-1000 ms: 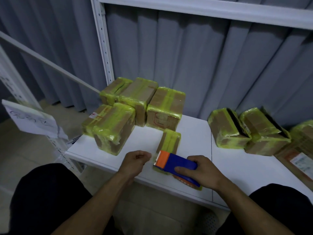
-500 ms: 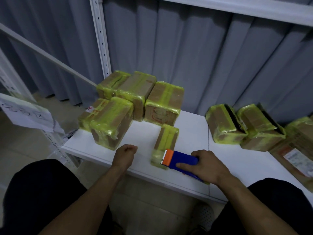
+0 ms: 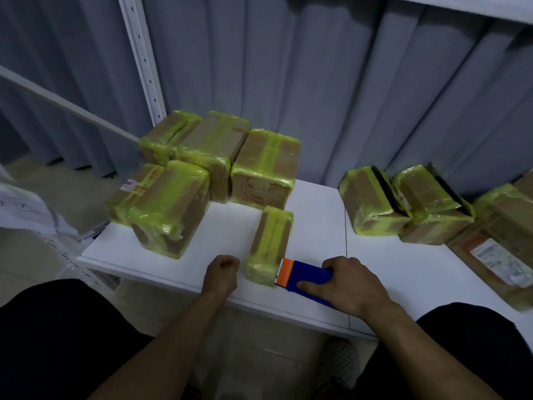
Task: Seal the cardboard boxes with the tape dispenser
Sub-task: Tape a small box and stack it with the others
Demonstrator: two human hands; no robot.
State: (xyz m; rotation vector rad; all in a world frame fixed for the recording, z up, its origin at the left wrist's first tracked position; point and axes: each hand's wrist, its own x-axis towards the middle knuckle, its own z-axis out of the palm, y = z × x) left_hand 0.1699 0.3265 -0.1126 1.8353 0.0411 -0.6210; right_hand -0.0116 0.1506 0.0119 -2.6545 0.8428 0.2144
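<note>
A small narrow cardboard box (image 3: 270, 243) wrapped in yellow-green tape lies on the white table (image 3: 317, 226) near its front edge. My right hand (image 3: 352, 285) grips a blue tape dispenser (image 3: 305, 280) with an orange blade end, which sits against the box's near right corner. My left hand (image 3: 222, 272) is a fist holding nothing, resting on the table just left of the box.
Several taped boxes (image 3: 202, 174) are stacked at the back left. Two more taped boxes (image 3: 403, 203) stand at the back right, beside a flat labelled carton (image 3: 496, 252). A white shelf post (image 3: 141, 59) and grey curtain rise behind.
My right hand has drawn the dispenser off the small box to its near right end. My left hand has pulled back left of the box into a fist.
</note>
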